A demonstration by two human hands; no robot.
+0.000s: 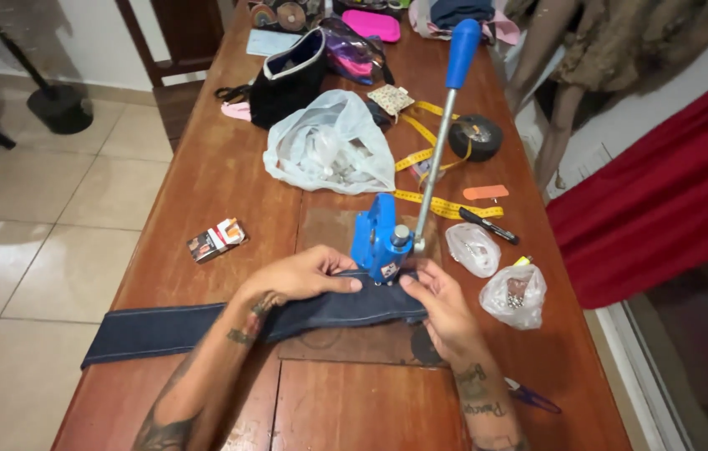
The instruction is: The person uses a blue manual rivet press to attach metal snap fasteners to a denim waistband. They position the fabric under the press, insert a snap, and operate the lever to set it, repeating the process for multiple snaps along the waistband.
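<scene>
- The left hand (pixel 304 276) lies flat, fingers together, pressing a dark denim strip (pixel 204 321) against the wooden table (pixel 220 175).
- The right hand (pixel 437 301) pinches the strip's other end, thumb on top, just under the head of a blue hand press (pixel 381 238).
- The strip runs from the press leftward, its far end hanging past the table's left edge.
- The press's long lever, with its blue grip (pixel 462 52), stands raised, so this looks like the lining-up step; pulling the lever would seemingly need one hand freed while the other keeps the denim steady under the die.
- Right of the press sit two small clear bags: one (pixel 472 248) with pale contents too small to tell, one (pixel 514 294) with small metal pieces.
- Farther up lie a large crumpled clear plastic bag (pixel 331 144) holding whitish things, a yellow tape measure (pixel 433 159), and an open black pouch (pixel 287 79).
</scene>
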